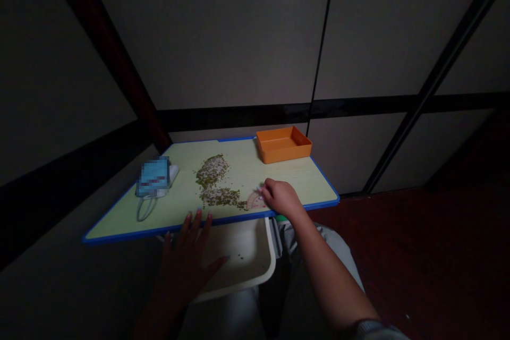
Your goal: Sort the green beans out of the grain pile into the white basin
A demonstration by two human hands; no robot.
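My right hand (281,196) is closed on a clear protractor (255,201) with pinkish markings, held low against the tabletop near the front edge. Just left of the protractor lies a spread of small green beans mixed with white grains (213,172), reaching back in an uneven patch. My left hand (193,244) has its fingers spread, fingertips at the blue front edge of the table. Under that hand sits a pale drawer or bin (255,260), with a few small beans in it.
An orange tray (285,156) stands at the back right of the pale yellow table (247,156). At the left lies a blue blurred packet (153,176) with a white strap loop (145,208) and a white object beside it. Cabinet panels (239,37) rise behind.
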